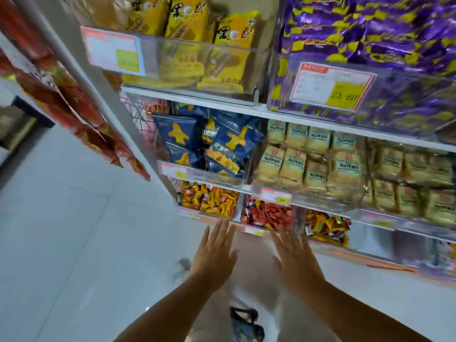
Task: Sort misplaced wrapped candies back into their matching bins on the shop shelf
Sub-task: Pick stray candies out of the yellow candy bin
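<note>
From my feed only one number reads cleanly: 23.60, in dark digits on the yellow patch of the red-bordered price tag on the front of the purple candy bin. That tag's small print is blurred. Up and left of that tag, the yellow packets carry big black Chinese characters; I make out 果 first, the rest not surely. Far left of it, a second tag is unreadable. Below it, the green strips on the cream packets and a small shelf tag are too blurred to read.

Three candy bins and two hands: left hand, right hand.
</note>
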Demonstrator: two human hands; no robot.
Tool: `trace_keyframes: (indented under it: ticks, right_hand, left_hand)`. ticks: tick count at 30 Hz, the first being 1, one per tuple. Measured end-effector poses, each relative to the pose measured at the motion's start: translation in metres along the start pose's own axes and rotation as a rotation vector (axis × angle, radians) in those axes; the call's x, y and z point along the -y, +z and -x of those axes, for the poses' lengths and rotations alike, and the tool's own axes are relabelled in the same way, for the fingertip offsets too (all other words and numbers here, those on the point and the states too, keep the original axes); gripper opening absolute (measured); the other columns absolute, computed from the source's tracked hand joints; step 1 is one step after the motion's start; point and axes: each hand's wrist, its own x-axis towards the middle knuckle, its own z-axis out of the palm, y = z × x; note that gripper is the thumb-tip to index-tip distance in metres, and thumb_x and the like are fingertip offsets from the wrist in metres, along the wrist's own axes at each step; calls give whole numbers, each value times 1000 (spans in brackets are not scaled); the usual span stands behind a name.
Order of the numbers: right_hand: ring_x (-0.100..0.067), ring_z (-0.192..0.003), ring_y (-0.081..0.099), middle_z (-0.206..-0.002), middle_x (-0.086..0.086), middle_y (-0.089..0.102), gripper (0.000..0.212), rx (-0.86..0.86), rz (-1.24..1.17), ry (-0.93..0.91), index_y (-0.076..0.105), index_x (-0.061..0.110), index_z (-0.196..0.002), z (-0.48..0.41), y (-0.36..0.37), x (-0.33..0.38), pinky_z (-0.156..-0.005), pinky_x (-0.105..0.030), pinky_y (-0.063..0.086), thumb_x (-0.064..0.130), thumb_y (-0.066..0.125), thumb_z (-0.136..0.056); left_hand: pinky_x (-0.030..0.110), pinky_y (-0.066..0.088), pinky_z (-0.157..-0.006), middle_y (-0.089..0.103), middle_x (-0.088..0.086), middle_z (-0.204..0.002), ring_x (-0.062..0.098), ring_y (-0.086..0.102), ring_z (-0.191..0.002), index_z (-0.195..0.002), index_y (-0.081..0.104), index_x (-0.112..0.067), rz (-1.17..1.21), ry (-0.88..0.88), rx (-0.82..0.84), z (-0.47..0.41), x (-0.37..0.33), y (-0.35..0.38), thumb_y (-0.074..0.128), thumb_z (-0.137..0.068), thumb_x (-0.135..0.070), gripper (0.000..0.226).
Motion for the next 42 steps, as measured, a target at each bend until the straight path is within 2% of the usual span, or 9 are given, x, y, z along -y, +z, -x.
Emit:
trace_keyframes:
  ticks: [3, 7, 11, 15, 20, 31, 35, 38, 42]
  right_hand:
    - [-34, -124, 54, -140, -15, 52, 67, -61, 1, 2, 50, 11, -137, -33, 27, 6, -106, -48, 18, 42, 4, -100]
    - [-30, -134, 44, -147, -9, 46, 61, -129, -23, -36, 43, 15, -143, -78, 76, 11, -105, -48, 24, 43, 11, -99]
    - [-27, -137, 40, -150, -6, 41, 57, -242, -39, -32, 47, 17, -142, -122, 128, 8, -109, -47, 22, 41, 27, -95]
    - [-18, -147, 14, -149, -3, 39, 61, -427, -21, -59, 38, 20, -143, -173, 155, -5, -111, -46, 19, 52, 9, -99]
    - [-19, -144, 21, -151, -2, 38, 63, -618, -52, -15, 35, 21, -143, -207, 182, -2, -111, -43, 19, 55, 8, -98]
    - [-19, -146, 20, -158, 2, 23, 59, -590, 19, 81, 18, 29, -152, -195, 207, 7, -111, -41, 15, 56, 11, -100]
    - [-14, -148, -10, -158, 10, -15, 61, -676, 0, -62, -14, 41, -147, -182, 190, 27, -120, -33, -8, 62, -10, -90]
    - [-16, -148, 10, -160, 4, 14, 62, -661, 61, -142, 15, 33, -153, -180, 166, 41, -116, -38, 6, 59, 6, -98]
    - [-5, -145, -18, -158, 15, -11, 65, -698, 4, -194, -5, 42, -150, -212, 150, 38, -117, -29, -14, 66, 0, -90]
  left_hand:
    - [39, -11, -119, -29, -2, -148, 19, -20, -146, -151, -12, -18, -58, -9, -1, -31, 21, 21, 17, -102, -46, 64]
    - [42, -6, -120, -24, 1, -152, 19, -17, -146, -148, -9, -19, -80, 31, -56, -68, 38, 76, 23, -101, -43, 62]
    - [48, 23, -112, 27, 8, -154, 23, 24, -144, -142, 44, -11, -69, 101, -216, -108, 63, 123, 35, -88, -45, 65]
    - [47, 21, -111, 25, 7, -157, 23, 21, -146, -146, 40, -13, -115, 147, -395, -157, 93, 149, 34, -95, -49, 62]
    - [45, 20, -113, 20, 4, -160, 20, 17, -147, -150, 31, -17, -101, 188, -604, -192, 108, 185, 25, -100, -49, 60]
    - [44, 18, -112, 13, 0, -161, 19, 12, -148, -152, 25, -19, -124, 175, -705, -166, 129, 231, 28, -99, -52, 63]
    - [45, 16, -113, 11, 4, -162, 21, 9, -149, -154, 18, -16, -217, 174, -708, -148, 143, 222, 25, -99, -57, 68]
    - [45, 13, -114, 12, 5, -161, 21, 7, -149, -154, 15, -17, -241, 182, -741, -149, 150, 205, 22, -100, -58, 69]
    - [38, 7, -117, 12, -1, -161, 15, 3, -149, -154, 14, -18, -108, 180, -776, -180, 159, 187, 21, -100, -58, 67]
